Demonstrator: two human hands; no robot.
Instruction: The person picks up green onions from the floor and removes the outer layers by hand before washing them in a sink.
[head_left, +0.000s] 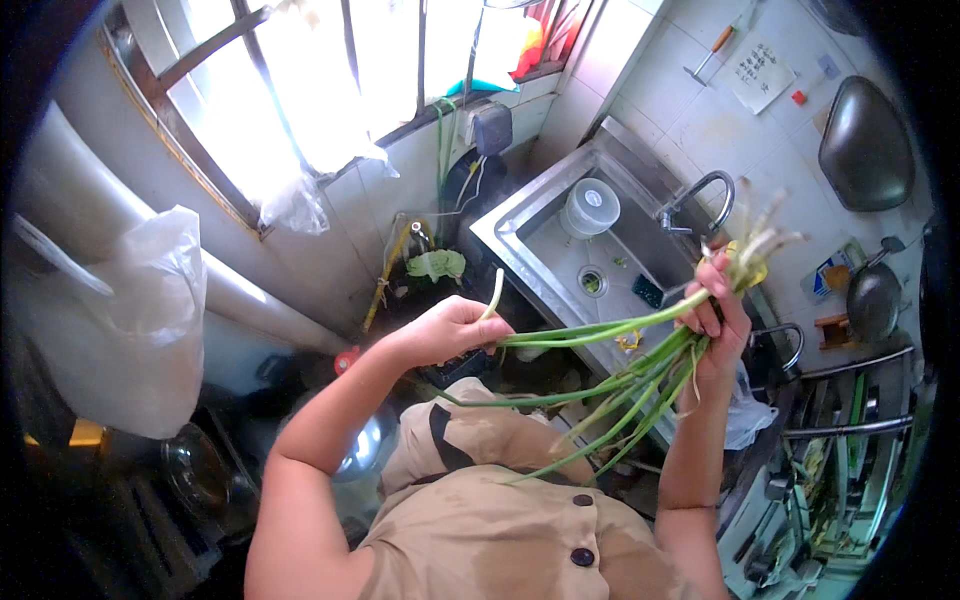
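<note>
A bunch of scallions (630, 379) is gripped near its white root ends by my right hand (720, 322), in front of the sink's right side. Something yellow (754, 274) sits around the stalks by the roots, blurred. The green leaves hang down and leftward across my shirt front. My left hand (450, 330) pinches green stalks stretched between both hands. From its thumb and fingers a pale stalk end (493, 291) sticks up; whether it belongs to those same stalks, I cannot tell.
Ahead stands a steel sink (517, 259) with a clear plastic tub (591, 206), green scraps at the drain (592, 280), a dark green scouring pad (646, 291) and a faucet (721, 187). A white plastic bag (150, 322) hangs left. Right is a metal rack (847, 431).
</note>
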